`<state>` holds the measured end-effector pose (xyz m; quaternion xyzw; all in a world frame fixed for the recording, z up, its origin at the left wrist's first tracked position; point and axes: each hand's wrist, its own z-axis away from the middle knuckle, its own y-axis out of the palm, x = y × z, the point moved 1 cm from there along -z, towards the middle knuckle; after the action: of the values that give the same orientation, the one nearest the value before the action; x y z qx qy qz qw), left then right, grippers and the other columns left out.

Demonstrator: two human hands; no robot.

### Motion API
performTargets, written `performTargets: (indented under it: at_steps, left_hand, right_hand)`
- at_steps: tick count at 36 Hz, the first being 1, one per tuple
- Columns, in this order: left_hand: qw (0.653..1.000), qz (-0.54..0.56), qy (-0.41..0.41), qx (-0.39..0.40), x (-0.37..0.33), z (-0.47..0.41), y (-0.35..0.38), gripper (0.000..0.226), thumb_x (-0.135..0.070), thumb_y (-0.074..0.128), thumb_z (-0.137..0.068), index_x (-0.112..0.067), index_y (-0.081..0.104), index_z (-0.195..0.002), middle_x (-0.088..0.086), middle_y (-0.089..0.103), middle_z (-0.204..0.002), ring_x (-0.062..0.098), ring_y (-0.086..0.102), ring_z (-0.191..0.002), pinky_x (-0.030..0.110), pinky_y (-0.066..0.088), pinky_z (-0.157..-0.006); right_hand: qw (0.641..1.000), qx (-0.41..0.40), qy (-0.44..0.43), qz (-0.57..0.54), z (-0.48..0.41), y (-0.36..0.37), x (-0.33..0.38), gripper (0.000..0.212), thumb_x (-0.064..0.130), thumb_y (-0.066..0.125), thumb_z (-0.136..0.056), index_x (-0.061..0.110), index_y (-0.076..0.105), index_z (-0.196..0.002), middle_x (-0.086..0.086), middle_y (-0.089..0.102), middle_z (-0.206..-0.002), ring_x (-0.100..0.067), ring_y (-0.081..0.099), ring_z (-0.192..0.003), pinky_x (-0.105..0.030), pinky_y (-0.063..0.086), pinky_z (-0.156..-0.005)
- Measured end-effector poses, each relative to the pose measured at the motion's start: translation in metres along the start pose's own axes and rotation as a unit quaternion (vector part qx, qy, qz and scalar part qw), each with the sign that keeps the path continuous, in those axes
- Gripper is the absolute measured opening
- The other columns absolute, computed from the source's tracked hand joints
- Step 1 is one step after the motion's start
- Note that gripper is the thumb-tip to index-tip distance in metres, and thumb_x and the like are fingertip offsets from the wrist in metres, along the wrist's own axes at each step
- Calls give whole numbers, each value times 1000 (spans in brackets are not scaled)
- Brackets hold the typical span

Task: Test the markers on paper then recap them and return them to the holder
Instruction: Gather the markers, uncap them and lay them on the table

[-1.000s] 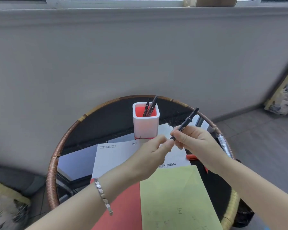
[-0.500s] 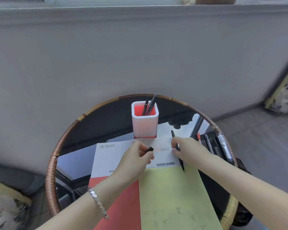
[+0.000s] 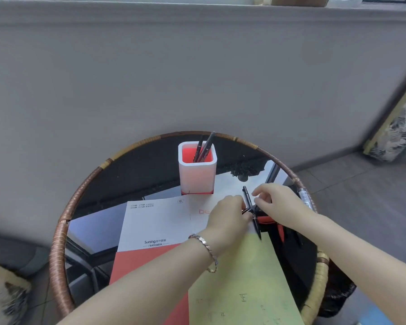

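- Risking a stray stroke: the black marker slants between both hands, its lower end at the top edge of the yellow-green sheet. A nudge would likely streak the white Suning sheet instead.
- Risk, cap: the left hand pinches a small dark piece across the barrel, probably the cap. If dropped, it could roll off the glass table.
- Right hand: fingers curled round the barrel's middle, forefinger lifted clear.
- Marker, appearance: slim, black and glossy, upper end towards the holder. The tip is too small to make out.
- Holder: white, red inside, behind the hands and apart from them. Two dark markers lean in it.
- Loose markers: lying near the right rim.
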<state>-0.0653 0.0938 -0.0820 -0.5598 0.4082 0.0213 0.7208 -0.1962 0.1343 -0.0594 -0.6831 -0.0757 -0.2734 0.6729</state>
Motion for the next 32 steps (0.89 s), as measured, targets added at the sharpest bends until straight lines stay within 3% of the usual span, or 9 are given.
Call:
performTargets:
  at_steps: [5,8,12,15,17,20,26,29,32]
  left_hand:
    - [1000,14,5,-8,7,4,-12,30,-35,55,-91,-14,56,-113,3,53,-116,19,52,-103,34,45,-84]
    - [999,21,14,-26,15,14,-29,24,-33,52,-92,-18,56,-110,-2,54,-112,14,52,-100,31,45,-81]
    - [998,20,11,-54,28,30,-59,20,-28,48,-92,-20,58,-109,-7,59,-104,10,55,-93,29,47,-81]
    - [998,-6,-11,-56,42,39,-77,21,-27,46,-92,-20,60,-107,-7,63,-101,13,58,-93,30,48,-81]
    - [998,-18,-29,-52,50,43,-86,22,-26,46,-92,-21,60,-107,-7,64,-101,14,58,-93,31,49,-81]
    - [997,-16,-51,-56,57,46,-98,21,-25,45,-92,-23,61,-106,-8,64,-99,12,59,-91,29,50,-78]
    - [995,18,-58,-76,63,50,-111,19,-23,45,-91,-24,61,-101,-10,63,-95,7,58,-87,26,49,-73]
    - [993,34,-44,-101,63,52,-113,19,-21,46,-92,-23,61,-103,-12,63,-93,4,57,-85,23,47,-70]
    - [987,58,-10,-148,58,53,-117,19,-18,48,-92,-21,60,-106,-12,60,-97,2,55,-87,15,43,-71]
  right_hand:
    - [998,-46,-22,-27,-7,-6,15,21,20,50,-90,17,61,-107,4,59,-88,-15,56,-85,-33,49,-79]
    - [993,-86,-47,-58,-18,-10,34,20,23,51,-91,16,61,-107,3,59,-85,-14,56,-82,-29,46,-74]
    - [982,-136,-55,-119,-40,-16,67,25,29,54,-89,14,59,-109,4,59,-77,-18,59,-74,-34,51,-70]
    - [978,-131,-29,-158,-65,-20,88,31,33,54,-88,11,57,-111,0,58,-85,-22,54,-67,-32,46,-53]
    - [983,-122,-1,-139,-80,-20,98,23,36,53,-87,14,58,-87,-1,55,-75,-22,47,-61,-28,34,-46]
    - [987,-112,46,-105,-97,-19,110,42,39,53,-86,12,40,-55,-2,44,-54,-24,46,-56,-25,33,-48]
    - [980,-97,100,-139,-104,-13,120,29,22,59,-80,13,46,-56,-2,49,-57,-20,48,-52,-24,34,-47]
    - [979,-122,69,-149,-93,-18,124,28,19,58,-79,11,49,-54,-2,45,-53,-22,44,-52,-26,38,-52]
    - [961,-194,-10,-197,-71,-38,130,19,23,57,-84,6,67,-83,0,57,-71,-15,52,-68,-29,45,-67]
